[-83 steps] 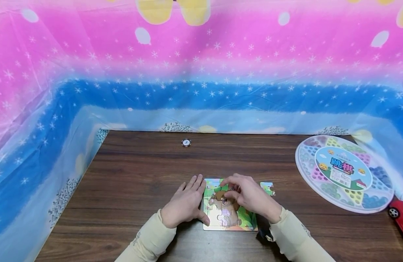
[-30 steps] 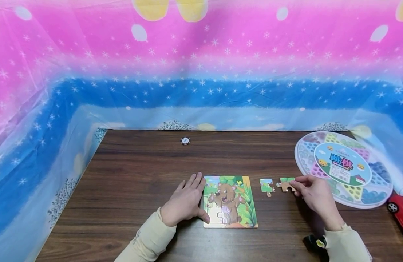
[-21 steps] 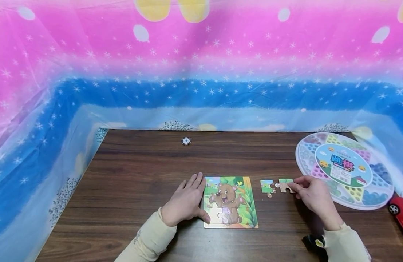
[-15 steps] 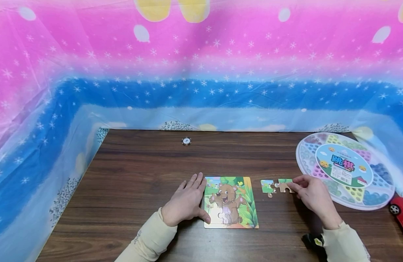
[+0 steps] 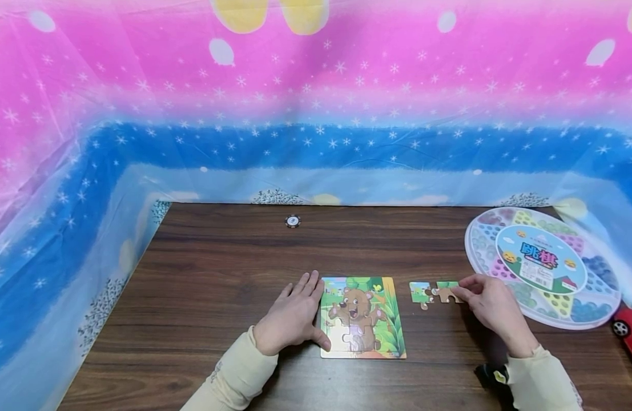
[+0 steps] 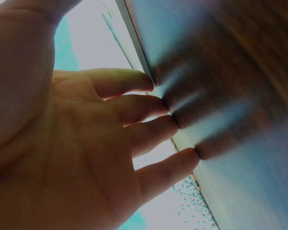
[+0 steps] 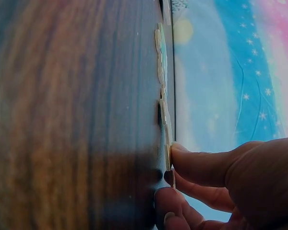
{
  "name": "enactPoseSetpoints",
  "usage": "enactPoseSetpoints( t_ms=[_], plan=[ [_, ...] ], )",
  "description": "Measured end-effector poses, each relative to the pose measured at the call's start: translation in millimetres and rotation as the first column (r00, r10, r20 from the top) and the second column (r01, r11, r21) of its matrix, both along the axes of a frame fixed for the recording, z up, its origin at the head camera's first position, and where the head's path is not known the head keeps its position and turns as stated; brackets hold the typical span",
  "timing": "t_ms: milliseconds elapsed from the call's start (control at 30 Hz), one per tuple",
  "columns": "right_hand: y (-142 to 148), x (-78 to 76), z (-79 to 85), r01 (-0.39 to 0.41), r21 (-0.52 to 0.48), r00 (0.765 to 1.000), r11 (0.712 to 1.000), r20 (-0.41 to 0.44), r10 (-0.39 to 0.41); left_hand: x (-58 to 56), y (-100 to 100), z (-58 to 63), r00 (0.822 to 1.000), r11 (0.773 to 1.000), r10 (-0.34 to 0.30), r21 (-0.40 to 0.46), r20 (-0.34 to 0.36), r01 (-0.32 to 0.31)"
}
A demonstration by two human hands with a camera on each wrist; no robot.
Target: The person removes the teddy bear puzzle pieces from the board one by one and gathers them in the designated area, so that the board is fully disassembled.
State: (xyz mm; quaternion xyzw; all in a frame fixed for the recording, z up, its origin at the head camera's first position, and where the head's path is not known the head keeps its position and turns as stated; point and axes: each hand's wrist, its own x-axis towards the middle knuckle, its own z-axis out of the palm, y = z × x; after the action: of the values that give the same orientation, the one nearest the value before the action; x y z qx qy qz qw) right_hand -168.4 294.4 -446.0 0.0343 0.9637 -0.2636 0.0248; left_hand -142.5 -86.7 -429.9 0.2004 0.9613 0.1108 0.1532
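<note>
A square jigsaw puzzle point(image 5: 364, 331) with a brown bear on green lies on the table. Beside its left edge, my left hand point(image 5: 290, 319) rests with straight fingers, the thumb at the puzzle's lower left corner. In the left wrist view those fingertips touch the tabletop. My right hand point(image 5: 492, 308) pinches the right side of a brown and green puzzle piece point(image 5: 446, 291) between thumb and fingers. Just left of it lies a second puzzle piece point(image 5: 420, 292) with blue sky and green. The two pieces meet or nearly meet; I cannot tell whether they interlock.
A round Chinese checkers box point(image 5: 542, 268) stands at the back right, close to my right hand. A red toy car point(image 5: 631, 337) sits at the right edge. Towards the back lies a poker chip point(image 5: 292, 221). A patterned curtain point(image 5: 316, 154) borders the table point(image 5: 233, 245).
My right hand has moved right from over the puzzle, taking a piece from its top middle area to beside the loose piece. Lately it hardly moves. The left hand stays in place.
</note>
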Motion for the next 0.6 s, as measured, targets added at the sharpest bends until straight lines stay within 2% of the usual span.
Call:
enactPoseSetpoints(
  t_ms=[600],
  plan=[
    [-2.0,0.3,-1.6,-0.008,0.013,1.0,1.0,-0.002,0.008,1.4,-0.6,0.0,1.0,1.0,-0.004,0.004,0.001,0.004]
  ],
)
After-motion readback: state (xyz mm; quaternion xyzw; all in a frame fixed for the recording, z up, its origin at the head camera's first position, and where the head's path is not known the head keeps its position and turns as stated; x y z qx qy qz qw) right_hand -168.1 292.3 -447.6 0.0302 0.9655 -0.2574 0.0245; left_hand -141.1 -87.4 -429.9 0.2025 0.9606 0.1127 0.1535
